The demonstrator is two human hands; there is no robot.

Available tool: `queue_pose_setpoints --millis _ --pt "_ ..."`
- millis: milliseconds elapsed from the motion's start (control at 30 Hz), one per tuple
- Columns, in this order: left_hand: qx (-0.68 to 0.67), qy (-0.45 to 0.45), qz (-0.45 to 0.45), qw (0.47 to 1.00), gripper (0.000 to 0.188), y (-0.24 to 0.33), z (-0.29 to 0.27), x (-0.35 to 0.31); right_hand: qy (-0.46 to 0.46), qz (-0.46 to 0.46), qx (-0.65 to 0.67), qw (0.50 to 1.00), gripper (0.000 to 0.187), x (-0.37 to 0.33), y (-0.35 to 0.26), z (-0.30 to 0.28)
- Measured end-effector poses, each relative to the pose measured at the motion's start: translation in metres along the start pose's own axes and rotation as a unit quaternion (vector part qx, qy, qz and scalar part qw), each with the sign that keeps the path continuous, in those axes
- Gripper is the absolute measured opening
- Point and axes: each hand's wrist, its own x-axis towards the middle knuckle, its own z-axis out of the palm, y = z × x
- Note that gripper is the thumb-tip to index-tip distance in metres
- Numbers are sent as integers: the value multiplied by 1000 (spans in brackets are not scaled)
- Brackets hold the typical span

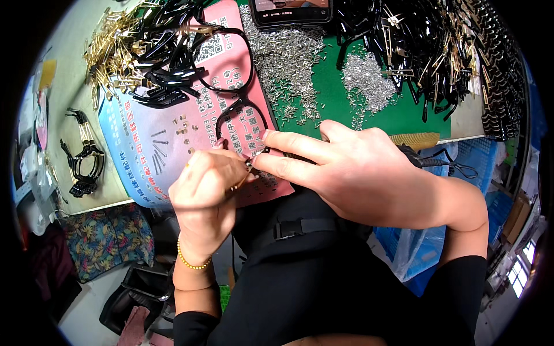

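A black eyeglass frame lies over the printed pink-and-blue sheet, its lower rim reaching to my fingers. My left hand is closed at that end of the frame, wearing a yellow bead bracelet. A small shiny metal piece shows at its fingertips; most of what it grips is hidden. From the right, my right hand pinches the frame's near end between its fingers, thumb out of sight. Several tiny brass-coloured parts and thin dark pins rest on the sheet left of the frame.
Piles of black-and-gold temple arms and more temples stand at the back. Small silver screws and finer silver bits cover a green mat. A phone sits behind; a blue crate stands right.
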Motion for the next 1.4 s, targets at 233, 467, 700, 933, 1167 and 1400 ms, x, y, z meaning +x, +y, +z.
queue_pose_setpoints --millis 233,467,700,933,1167,1400 --pt "-23 21 25 999 30 -6 5 -13 6 -4 -9 1000 59 1 0 -1" --pt "-51 64 38 996 29 -15 12 -27 89 -46 -130 986 37 4 -4 16" --pt "-75 88 33 993 22 -13 16 -24 133 -69 -179 972 42 7 -2 21" --pt "70 113 79 988 17 13 -4 -7 70 72 184 978 32 -8 3 -12" --pt "117 227 -324 911 23 51 -83 2 -22 195 523 830 23 -14 9 3" --pt "501 214 -268 795 58 -38 -134 -18 5 173 626 760 29 -26 26 22"
